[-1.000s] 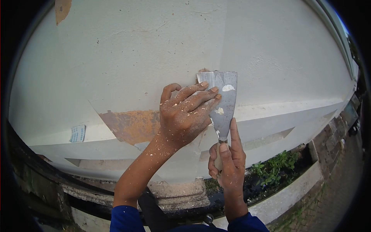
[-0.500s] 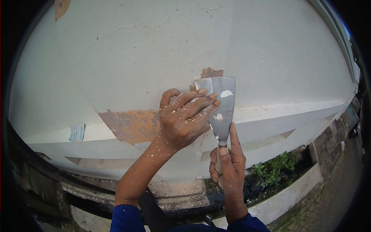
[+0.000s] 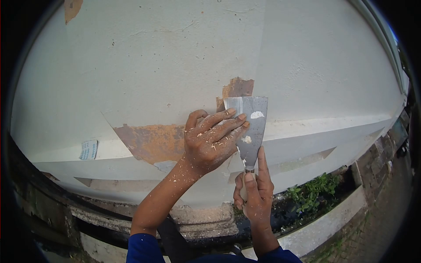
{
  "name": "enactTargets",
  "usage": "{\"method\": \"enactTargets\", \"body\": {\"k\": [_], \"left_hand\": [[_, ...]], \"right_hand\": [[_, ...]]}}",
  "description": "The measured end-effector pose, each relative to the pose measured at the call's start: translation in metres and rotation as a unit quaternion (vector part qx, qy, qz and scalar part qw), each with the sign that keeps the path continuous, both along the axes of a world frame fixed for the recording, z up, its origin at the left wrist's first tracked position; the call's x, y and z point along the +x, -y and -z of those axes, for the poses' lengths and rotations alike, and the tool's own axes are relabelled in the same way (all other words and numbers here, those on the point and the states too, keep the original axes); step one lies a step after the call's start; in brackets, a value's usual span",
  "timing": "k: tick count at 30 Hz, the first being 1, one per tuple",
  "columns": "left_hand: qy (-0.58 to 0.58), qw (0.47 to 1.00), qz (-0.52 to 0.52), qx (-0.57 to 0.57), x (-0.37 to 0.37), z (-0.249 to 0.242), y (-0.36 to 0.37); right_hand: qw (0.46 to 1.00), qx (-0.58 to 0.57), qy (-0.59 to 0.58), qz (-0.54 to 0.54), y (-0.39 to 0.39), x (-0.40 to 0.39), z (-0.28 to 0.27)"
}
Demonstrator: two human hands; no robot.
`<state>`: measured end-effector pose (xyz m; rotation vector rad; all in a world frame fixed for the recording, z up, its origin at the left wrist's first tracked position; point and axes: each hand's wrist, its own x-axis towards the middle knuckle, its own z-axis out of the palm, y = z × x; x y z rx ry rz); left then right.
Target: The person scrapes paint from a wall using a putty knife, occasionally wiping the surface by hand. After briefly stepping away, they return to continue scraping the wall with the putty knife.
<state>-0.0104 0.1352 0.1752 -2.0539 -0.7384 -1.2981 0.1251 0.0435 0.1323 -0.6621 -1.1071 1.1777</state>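
A wide metal putty knife lies with its blade against the pale painted wall, its edge pointing up. My right hand is closed around its handle, the index finger stretched along the blade's lower side. My left hand, dusted with paint flakes, lays its extended fingertips flat on the blade's left half; it grips nothing. Just above the blade edge shows a scraped brown patch. A larger bare patch is partly hidden behind my left hand.
A small printed paper sticks to the wall at left. Below the wall run a ledge and a dark ditch with green plants. A concrete curb borders the ditch, with paving at far right.
Both hands and the putty knife have moved down a little along the wall. More of the brown patch above the blade now shows.
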Motion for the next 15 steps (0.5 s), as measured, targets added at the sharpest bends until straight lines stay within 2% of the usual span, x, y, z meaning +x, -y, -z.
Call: {"method": "enactTargets", "body": {"k": [3,4,7,13,15], "left_hand": [[0.008,0.997,-0.021,0.068,-0.001,-0.036,-0.008],[0.002,0.999,-0.027,0.047,-0.001,-0.042,-0.002],[0.000,1.000,-0.010,0.007,0.002,-0.009,0.002],[0.018,0.999,-0.014,0.038,0.002,-0.025,-0.003],[0.013,0.999,-0.016,0.024,0.002,-0.011,0.000]], "right_hand": [[1.000,0.021,-0.003,0.004,-0.010,-0.001,-0.017],[0.999,0.032,-0.002,0.004,-0.010,0.000,-0.022],[1.000,-0.001,0.016,0.008,0.004,0.004,-0.001],[1.000,0.010,0.000,0.002,-0.005,0.005,-0.012],[1.000,0.002,0.006,0.007,0.005,0.004,0.002]]}}
